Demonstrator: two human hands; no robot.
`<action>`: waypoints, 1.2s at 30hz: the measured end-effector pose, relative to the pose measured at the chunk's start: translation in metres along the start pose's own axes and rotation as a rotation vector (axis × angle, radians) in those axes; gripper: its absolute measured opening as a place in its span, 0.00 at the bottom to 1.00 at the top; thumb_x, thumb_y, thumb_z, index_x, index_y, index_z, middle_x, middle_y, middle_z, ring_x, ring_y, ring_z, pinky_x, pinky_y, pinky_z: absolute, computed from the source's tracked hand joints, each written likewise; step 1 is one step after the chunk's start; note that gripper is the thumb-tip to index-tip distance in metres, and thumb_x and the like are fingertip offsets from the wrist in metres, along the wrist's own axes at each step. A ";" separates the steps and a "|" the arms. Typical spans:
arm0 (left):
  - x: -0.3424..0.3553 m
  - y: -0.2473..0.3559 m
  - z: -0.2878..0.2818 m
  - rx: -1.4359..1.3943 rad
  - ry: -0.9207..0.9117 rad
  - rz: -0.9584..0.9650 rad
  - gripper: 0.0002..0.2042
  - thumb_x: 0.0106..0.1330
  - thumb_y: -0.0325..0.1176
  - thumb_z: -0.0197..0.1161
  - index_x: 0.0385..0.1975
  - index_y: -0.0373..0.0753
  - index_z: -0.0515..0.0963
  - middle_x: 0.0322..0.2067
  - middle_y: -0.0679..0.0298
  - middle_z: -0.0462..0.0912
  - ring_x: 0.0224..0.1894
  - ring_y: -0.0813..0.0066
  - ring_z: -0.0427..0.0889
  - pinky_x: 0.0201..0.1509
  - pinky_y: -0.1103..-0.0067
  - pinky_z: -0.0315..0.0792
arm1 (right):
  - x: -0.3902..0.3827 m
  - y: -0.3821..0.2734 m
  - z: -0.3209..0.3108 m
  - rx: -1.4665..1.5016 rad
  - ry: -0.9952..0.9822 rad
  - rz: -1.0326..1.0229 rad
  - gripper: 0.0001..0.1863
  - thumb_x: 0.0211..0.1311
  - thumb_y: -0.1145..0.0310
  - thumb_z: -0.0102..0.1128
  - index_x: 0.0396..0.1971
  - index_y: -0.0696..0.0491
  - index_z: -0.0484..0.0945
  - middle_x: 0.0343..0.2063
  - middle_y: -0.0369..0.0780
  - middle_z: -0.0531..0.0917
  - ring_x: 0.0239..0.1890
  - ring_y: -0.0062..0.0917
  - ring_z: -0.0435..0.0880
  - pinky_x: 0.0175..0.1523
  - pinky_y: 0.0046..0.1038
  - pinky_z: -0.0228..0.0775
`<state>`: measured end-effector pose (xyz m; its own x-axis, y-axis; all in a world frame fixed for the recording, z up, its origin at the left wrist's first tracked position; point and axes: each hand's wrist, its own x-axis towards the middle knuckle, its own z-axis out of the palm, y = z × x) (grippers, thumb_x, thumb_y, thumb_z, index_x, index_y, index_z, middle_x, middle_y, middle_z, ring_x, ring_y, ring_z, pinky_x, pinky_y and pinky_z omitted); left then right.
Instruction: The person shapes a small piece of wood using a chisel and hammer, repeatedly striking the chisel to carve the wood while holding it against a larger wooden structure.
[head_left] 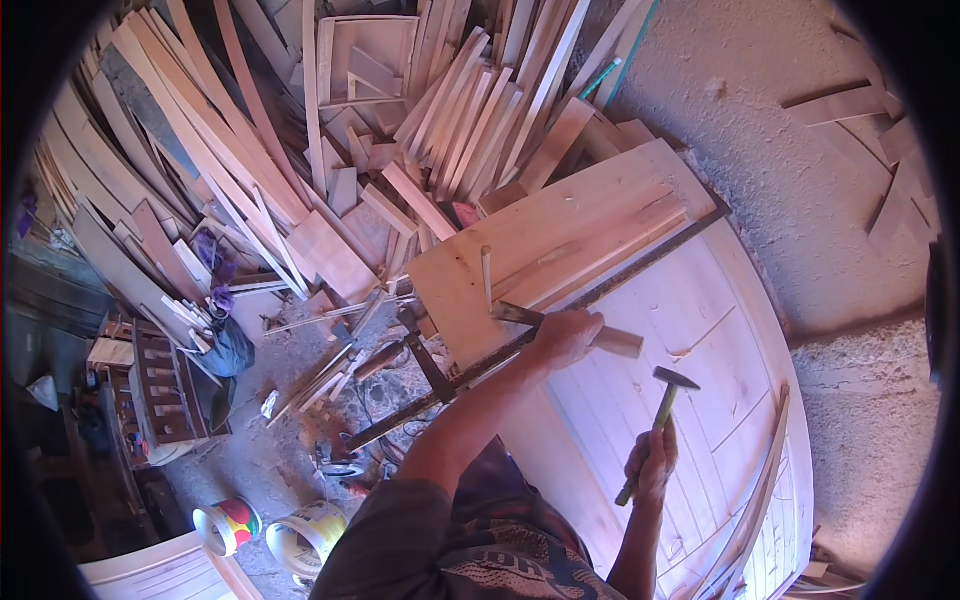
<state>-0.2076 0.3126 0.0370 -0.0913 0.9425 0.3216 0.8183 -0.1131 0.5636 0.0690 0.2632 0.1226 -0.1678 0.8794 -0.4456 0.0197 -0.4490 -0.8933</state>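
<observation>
My right hand (652, 460) is closed round the green handle of a hammer (677, 378), its dark steel head raised over the pale wooden panel (640, 430). My left hand (566, 340) is closed on a short wood block (619, 343), whose end sticks out to the right of the fingers. Beside that hand, a long dark bar clamp (640, 270) lies slantwise across the panel. A dark jaw (516, 314) of a clamp touches or nearly touches my left fingers; its exact contact is hidden. Beyond the bar lies a wide board (470, 270) with a narrower strip on it.
Stacked planks and offcuts (470, 120) fill the far left and centre. Two paint buckets (305, 535) stand on the floor at lower left, near a slatted wooden piece (165, 385). Long thin strips (765, 490) lie on the panel's right side. More boards (850, 105) lie far right.
</observation>
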 end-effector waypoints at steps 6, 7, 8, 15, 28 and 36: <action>0.015 0.001 0.005 -0.031 0.082 -0.072 0.07 0.54 0.30 0.66 0.26 0.42 0.72 0.25 0.59 0.79 0.31 0.54 0.82 0.32 0.63 0.75 | 0.015 -0.052 0.008 0.324 0.439 -0.341 0.28 0.75 0.66 0.44 0.73 0.47 0.56 0.16 0.30 0.69 0.10 0.12 0.63 0.10 0.19 0.53; 0.017 0.003 0.004 -0.054 0.066 -0.089 0.07 0.54 0.30 0.65 0.26 0.42 0.72 0.26 0.58 0.79 0.32 0.52 0.82 0.33 0.62 0.74 | 0.029 -0.033 0.005 0.172 0.302 -0.445 0.27 0.75 0.66 0.44 0.73 0.47 0.57 0.16 0.29 0.67 0.11 0.11 0.63 0.10 0.18 0.53; 0.018 0.005 0.002 -0.063 0.049 -0.088 0.07 0.54 0.30 0.66 0.26 0.42 0.72 0.26 0.58 0.79 0.32 0.52 0.82 0.33 0.62 0.74 | 0.032 -0.027 0.002 0.024 0.209 -0.283 0.28 0.76 0.66 0.44 0.73 0.48 0.56 0.14 0.28 0.66 0.10 0.11 0.62 0.10 0.18 0.53; 0.007 0.002 0.003 -0.003 0.078 -0.005 0.08 0.53 0.29 0.67 0.27 0.44 0.72 0.23 0.62 0.78 0.29 0.57 0.83 0.29 0.64 0.75 | 0.028 -0.039 0.023 -0.064 0.072 -0.193 0.29 0.77 0.66 0.45 0.74 0.48 0.53 0.11 0.26 0.62 0.07 0.09 0.59 0.09 0.18 0.52; -0.087 0.032 -0.128 -0.819 1.087 -0.509 0.21 0.66 0.25 0.64 0.56 0.38 0.65 0.46 0.61 0.75 0.44 0.72 0.77 0.48 0.75 0.75 | 0.011 -0.058 0.044 -0.178 -0.085 -0.278 0.30 0.75 0.70 0.43 0.75 0.50 0.51 0.12 0.27 0.63 0.08 0.09 0.58 0.10 0.17 0.52; -0.130 -0.056 -0.129 -1.358 1.687 -0.656 0.22 0.64 0.15 0.60 0.56 0.40 0.67 0.48 0.60 0.78 0.42 0.73 0.82 0.46 0.76 0.80 | -0.018 -0.123 0.137 -0.477 -0.493 -0.586 0.32 0.73 0.74 0.42 0.75 0.53 0.50 0.14 0.29 0.68 0.10 0.09 0.61 0.13 0.16 0.54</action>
<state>-0.3145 0.1560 0.0623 -0.9420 -0.0284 -0.3344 -0.1936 -0.7680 0.6105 -0.0655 0.2813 0.2485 -0.6810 0.7293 0.0663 0.1860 0.2598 -0.9476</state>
